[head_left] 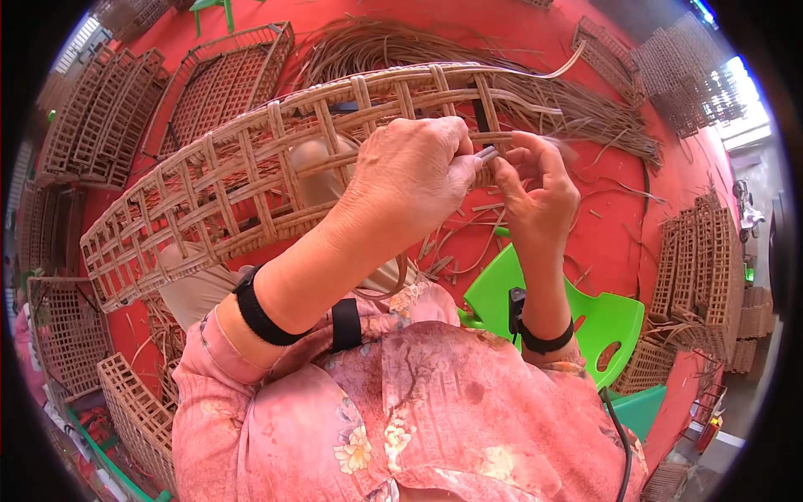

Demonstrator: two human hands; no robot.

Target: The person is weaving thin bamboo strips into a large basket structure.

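Head view: open-lattice rattan frame (251, 176) (long, curved).

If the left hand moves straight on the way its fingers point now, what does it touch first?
The left hand points rightward at the right hand. It would probably meet the small grey tool between them first, then the right hand's fingertips. Depth is unclear.

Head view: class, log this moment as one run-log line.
left hand: grips wicker lattice frame | right hand: pinches thin cane strip at frame edge | surroundings: green plastic chair, loose cane strands, red floor
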